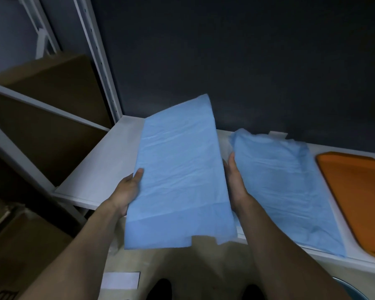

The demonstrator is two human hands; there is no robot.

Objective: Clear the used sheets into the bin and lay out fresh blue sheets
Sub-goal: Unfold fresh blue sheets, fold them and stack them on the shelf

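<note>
Above left end of white shelf (104, 161): folded light-blue disposable sheet (180, 174), long axis pointing away; left hand (129, 189) pinches its edge, right hand (236, 182) grip hidden, can't tell.

Head camera looks down, close

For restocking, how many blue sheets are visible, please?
2: folded sheet between left hand and right hand; second sheet on the shelf beside the orange tray. More may be hidden.
</note>
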